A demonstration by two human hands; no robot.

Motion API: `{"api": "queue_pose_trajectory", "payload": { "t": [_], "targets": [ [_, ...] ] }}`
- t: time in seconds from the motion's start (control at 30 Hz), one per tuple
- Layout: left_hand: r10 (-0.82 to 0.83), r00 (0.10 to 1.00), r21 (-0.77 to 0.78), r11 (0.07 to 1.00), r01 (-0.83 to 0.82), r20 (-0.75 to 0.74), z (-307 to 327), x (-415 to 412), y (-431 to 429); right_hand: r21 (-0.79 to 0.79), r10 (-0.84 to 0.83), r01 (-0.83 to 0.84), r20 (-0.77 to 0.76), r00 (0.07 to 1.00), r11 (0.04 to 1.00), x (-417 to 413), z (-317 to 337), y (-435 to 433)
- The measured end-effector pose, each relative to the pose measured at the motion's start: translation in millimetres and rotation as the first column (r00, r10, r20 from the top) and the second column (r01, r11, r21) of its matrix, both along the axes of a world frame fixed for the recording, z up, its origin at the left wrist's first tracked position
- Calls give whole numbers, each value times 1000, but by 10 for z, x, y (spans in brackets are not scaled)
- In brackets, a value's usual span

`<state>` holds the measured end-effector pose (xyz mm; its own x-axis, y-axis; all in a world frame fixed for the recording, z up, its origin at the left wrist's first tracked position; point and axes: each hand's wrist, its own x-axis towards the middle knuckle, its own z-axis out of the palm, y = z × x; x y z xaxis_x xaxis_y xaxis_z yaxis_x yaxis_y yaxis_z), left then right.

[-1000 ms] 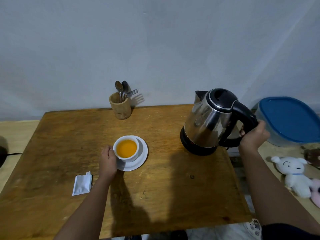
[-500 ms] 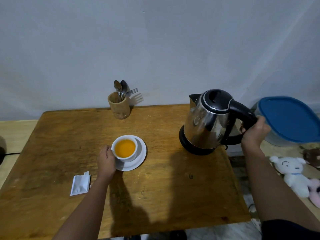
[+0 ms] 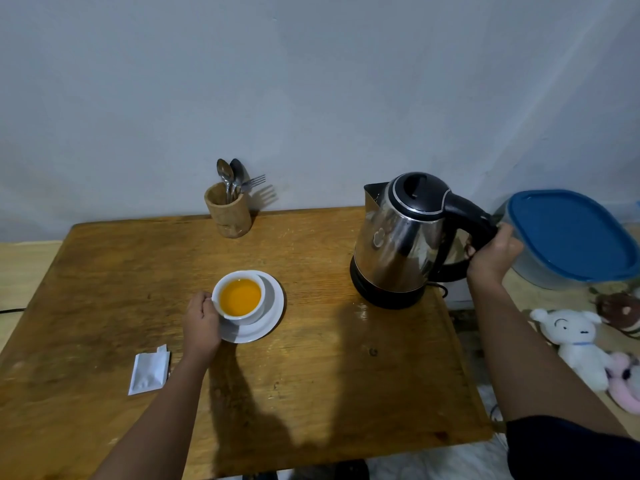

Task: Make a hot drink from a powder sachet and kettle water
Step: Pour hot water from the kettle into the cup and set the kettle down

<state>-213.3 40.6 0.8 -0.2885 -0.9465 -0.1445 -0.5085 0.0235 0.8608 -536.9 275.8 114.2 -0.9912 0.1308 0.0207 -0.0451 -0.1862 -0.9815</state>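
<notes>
A white cup (image 3: 258, 306) full of orange liquid sits on a white saucer (image 3: 273, 318) in the middle of the wooden table (image 3: 329, 393). My left hand (image 3: 202, 322) grips the cup's left side. A steel kettle (image 3: 398, 244) with a black lid stands upright on its black base at the table's right side. My right hand (image 3: 493, 254) is wrapped around the kettle's black handle. A torn white sachet (image 3: 149, 370) lies flat on the table, left of my left forearm.
A wooden holder (image 3: 228, 214) with spoons and a fork stands at the table's back edge by the wall. Right of the table are a blue-lidded tub (image 3: 571, 237) and plush toys (image 3: 578, 344). A cord runs off at the far left.
The kettle has gone from tilted to upright and shifted slightly left onto its base, with my right hand still on the handle. My left hand stays on the cup.
</notes>
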Motion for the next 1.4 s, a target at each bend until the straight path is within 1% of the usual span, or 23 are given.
{"api": "queue_pose_trajectory", "payload": {
  "t": [0.1, 0.27, 0.37, 0.5, 0.63, 0.77, 0.87, 0.93, 1.13, 1.4],
  "targets": [
    [5, 1000, 4, 1000, -5, 3, 15, -5, 13, -23, 8, -9, -12, 1000, 1000, 23, 41, -8],
    [7, 1000, 18, 1000, -7, -14, 50, -16, 34, 14, 153, -153, -54, 987, 988, 22, -2, 38],
    [5, 1000, 26, 1000, -4, -8, 53, -19, 27, 68, 251, -245, -116, 961, 967, 55, -79, 106],
    [4, 1000, 34, 999, -4, 5, 60, -20, 32, 106, 359, -346, -151, 921, 932, 117, -91, 196],
    [12, 1000, 47, 999, -12, 2, 76, -31, 53, 149, 409, -387, -168, 897, 910, 133, -105, 276],
    [30, 1000, 49, 998, -30, 5, 82, -41, 53, 280, 450, -404, -125, 884, 871, 90, -149, 385],
    [40, 999, 47, 998, -41, 14, 103, -54, 69, 357, 448, -391, -89, 890, 848, 43, -196, 415],
    [46, 999, 49, 998, -46, 18, 109, -59, 75, 372, 413, -359, -74, 908, 856, 50, -173, 406],
    [53, 999, 54, 997, -54, 8, 152, -69, 99, 336, 321, -292, -35, 946, 895, 23, -206, 468],
    [55, 998, 58, 997, -55, 8, 124, -54, 82, 310, 265, -250, -7, 964, 917, -13, -162, 451]
  ]
}}
